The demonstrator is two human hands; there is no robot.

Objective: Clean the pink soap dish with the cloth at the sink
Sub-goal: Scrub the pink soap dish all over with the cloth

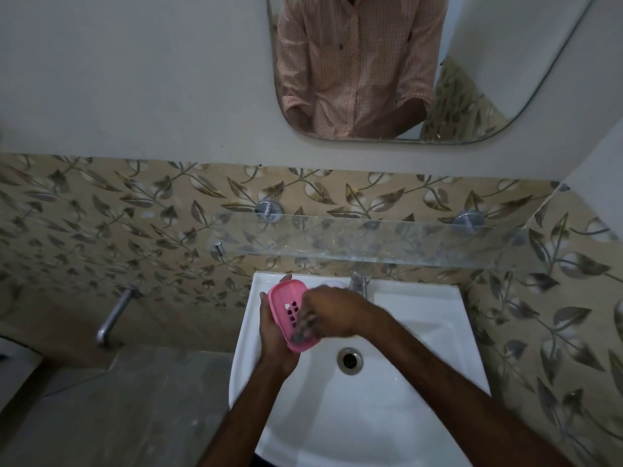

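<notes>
the pink soap dish [286, 299] is held above the left part of the white sink [421, 305], hollow side up, its slotted bottom showing. the left hand [274, 338] cradles it from beneath, with fingers [286, 277] curled round the far rim and the thumb along the left edge. the right hand [333, 311] reaches across from the right, its fingers [308, 320] bunched together and pointing down into the dish. they press a small grey cloth [301, 336] against its near end, but they are blurred, so the exact grip is hard to read. the drain [350, 360] lies just below the hands, the tap [360, 281] just behind the right hand. a glass shelf [371, 239] runs along the leaf-patterned tiles [101, 214], under a mirror [472, 79].
</notes>
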